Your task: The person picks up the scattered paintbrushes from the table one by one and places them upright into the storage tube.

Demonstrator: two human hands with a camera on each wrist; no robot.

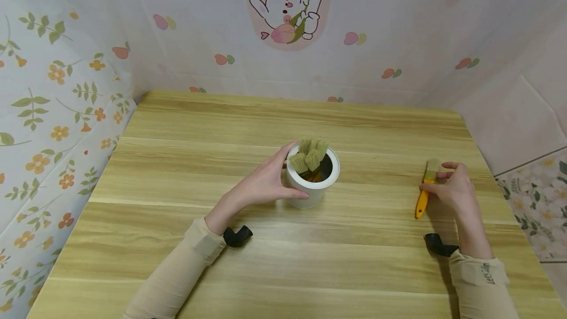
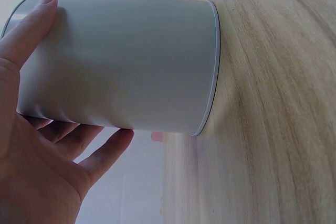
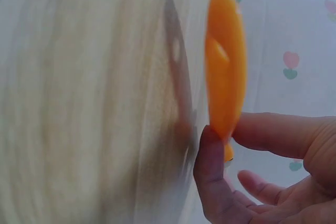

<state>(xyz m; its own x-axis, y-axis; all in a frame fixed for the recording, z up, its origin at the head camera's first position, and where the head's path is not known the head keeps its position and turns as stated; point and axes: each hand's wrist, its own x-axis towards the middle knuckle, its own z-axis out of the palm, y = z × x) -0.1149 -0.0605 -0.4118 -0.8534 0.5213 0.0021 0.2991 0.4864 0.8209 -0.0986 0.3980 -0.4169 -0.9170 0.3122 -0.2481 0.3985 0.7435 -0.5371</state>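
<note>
My left hand point(image 1: 261, 181) grips a white cylindrical can point(image 1: 307, 197), thumb on the near side and fingers round the far side. Upright on the table, the can holds several paintbrushes point(image 1: 312, 155) with pale bristles up; their handles are mostly hidden inside. In the left wrist view the can point(image 2: 126, 61) has a smooth wall and a thin rim at its base. Far to the right, my right hand point(image 1: 456, 188) pinches another paintbrush point(image 1: 423, 203) between thumb and fingers, bristles pointing away. Its orange handle point(image 3: 226, 66) casts a separate shadow on the table in the right wrist view.
Both hands are over a wood-grain table point(image 1: 266, 279). Behind it hangs a pale curtain point(image 1: 199, 23) with a rabbit picture, and a floral sheet point(image 1: 48, 137) covers the left side. Black curved pieces point(image 1: 237, 236) stick out at both wrists.
</note>
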